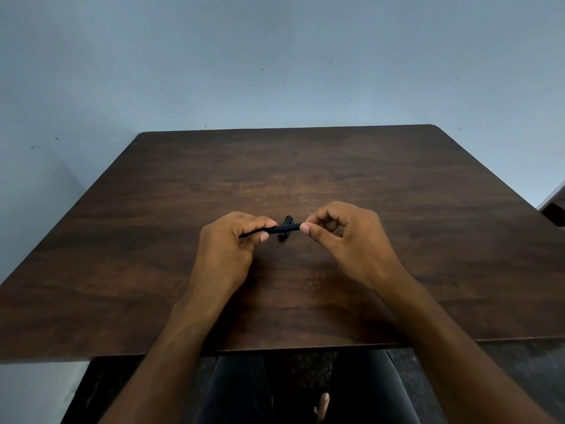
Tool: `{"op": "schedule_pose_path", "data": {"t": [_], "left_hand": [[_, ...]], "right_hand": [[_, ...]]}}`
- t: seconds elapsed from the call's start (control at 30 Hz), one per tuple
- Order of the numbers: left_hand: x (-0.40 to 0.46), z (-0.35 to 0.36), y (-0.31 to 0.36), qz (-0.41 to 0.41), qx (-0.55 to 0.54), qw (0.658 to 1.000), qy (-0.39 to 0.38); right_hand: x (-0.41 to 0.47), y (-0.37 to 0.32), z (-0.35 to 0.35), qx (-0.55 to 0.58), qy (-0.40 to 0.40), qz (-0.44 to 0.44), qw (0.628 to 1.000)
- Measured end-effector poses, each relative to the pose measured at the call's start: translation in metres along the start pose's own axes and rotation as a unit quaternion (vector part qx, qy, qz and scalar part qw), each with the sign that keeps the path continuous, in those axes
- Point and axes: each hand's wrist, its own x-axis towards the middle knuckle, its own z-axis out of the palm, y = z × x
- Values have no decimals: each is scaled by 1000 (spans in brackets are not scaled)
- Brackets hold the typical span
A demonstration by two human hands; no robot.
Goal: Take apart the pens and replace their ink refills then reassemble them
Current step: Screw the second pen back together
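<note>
A black pen [279, 229] with a thin blue ring near its right end is held level just above the middle of the dark wooden table [153, 240]. My left hand [227, 249] grips its left part, and the pen's tip pokes out below the fingers. My right hand [345, 237] pinches the pen's right end between thumb and forefinger. Behind the pen lies another dark pen piece [286, 237], mostly hidden by the held pen; I cannot tell what part it is.
A pale blue wall rises behind the table's far edge. The table's near edge runs just above my lap. A dark piece of furniture [555, 209] shows at the right border.
</note>
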Motion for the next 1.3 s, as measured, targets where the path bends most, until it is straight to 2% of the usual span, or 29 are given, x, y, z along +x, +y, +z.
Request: {"op": "schedule_pose_path", "data": {"t": [0.17,0.3,0.6,0.87,1.1,1.3], "left_hand": [[0,0,1,2,5,1000,1],[1,-3,0,3,15,1000,-3],[0,-3,3,3,7,1000,-4],[-1,-1,2,18,8,1000,16],[-7,2,4,70,67,994,52],[-2,-5,5,14,21,998,60]], "right_hand": [[4,3,1,-63,-31,-13,997],[4,1,1,-41,-48,-9,998],[4,-3,2,-66,-95,-46,992],[4,-10,3,-27,-78,-27,996],[-1,-11,4,40,-62,33,997],[3,-12,10,63,-27,69,995]]}}
